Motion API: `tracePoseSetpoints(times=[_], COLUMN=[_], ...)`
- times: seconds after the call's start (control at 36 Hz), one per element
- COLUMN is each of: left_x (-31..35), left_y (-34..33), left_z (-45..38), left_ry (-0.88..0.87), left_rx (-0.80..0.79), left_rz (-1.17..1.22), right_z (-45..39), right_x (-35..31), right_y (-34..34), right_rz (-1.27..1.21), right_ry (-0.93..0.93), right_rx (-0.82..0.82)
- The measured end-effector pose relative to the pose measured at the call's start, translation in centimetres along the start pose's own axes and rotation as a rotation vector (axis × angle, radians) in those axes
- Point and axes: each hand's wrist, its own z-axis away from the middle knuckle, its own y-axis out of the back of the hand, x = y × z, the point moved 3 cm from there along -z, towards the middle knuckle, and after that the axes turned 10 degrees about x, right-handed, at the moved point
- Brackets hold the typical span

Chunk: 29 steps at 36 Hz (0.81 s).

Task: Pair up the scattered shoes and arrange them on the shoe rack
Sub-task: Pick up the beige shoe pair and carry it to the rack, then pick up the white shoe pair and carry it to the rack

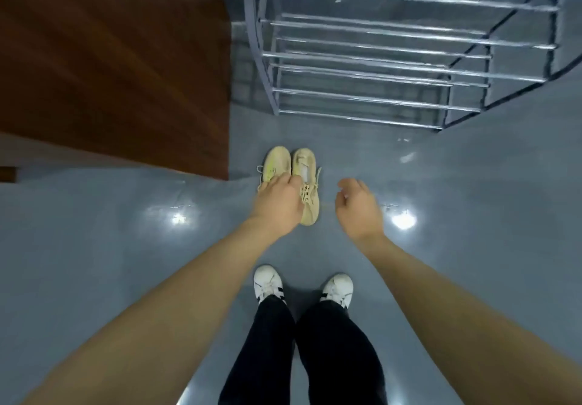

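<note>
Left hand (277, 204): you grip two beige sneakers (291, 180) together
Right hand (357, 206): yours hangs loosely curled, holding nothing
Shoe rack (393, 58): ahead

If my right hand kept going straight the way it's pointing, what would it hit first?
Probably the lowest front bar of the metal shoe rack; the right hand points forward over bare grey floor, though depth is unclear.

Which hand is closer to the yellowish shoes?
Left. The left hand is right on the pair of yellowish shoes, its fingers curled over them. The right hand hangs off to their right, holding nothing.
</note>
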Motion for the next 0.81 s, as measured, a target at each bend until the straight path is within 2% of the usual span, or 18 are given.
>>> tracePoseSetpoints(times=[0.17,0.42,0.58,0.81], left_x=[3.0,5.6,5.7,5.7], left_y=[6.0,10.6,11.9,13.7], left_z=[3.5,8.3,14.3,24.5], left_ry=[0.030,-0.070,-0.319,-0.587], left_rx=[0.009,-0.041,-0.092,-0.162], left_rz=[0.097,0.186,0.062,0.007], right_z=[4.6,11.8,20.6,34.5], right_x=[-1.3,-2.5,-3.0,-4.4], right_y=[5.8,9.5,9.3,8.5], right_rz=[-0.067,-0.090,-0.198,-0.337], right_ry=[-0.034,-0.110,-0.276,-0.469], right_rx=[0.034,0.132,0.295,0.489])
